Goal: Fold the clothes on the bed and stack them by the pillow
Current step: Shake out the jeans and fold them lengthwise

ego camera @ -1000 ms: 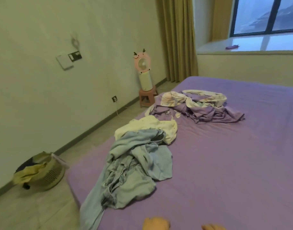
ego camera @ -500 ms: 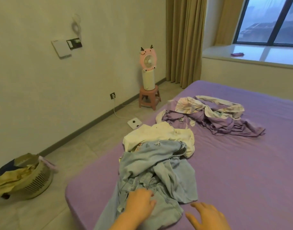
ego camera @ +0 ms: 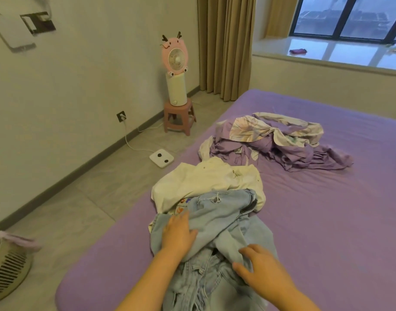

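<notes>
Crumpled light-blue jeans lie near the front corner of the purple bed. My left hand rests flat on the denim, fingers spread. My right hand touches the denim lower right, fingers loosely bent; whether it pinches the cloth I cannot tell. Behind the jeans lies a cream shirt with a printed patch, partly under the denim. Farther back is a heap of purple and floral-print clothes. No pillow is in view.
A laundry basket stands on the tiled floor at the left. A pink fan stands on a pink stool by the wall. A white scale and a cable lie on the floor beside the bed. Curtains and a window ledge are behind.
Both hands have come forward from the frame's bottom edge onto the jeans. The camera has moved closer to the bed and tilted down.
</notes>
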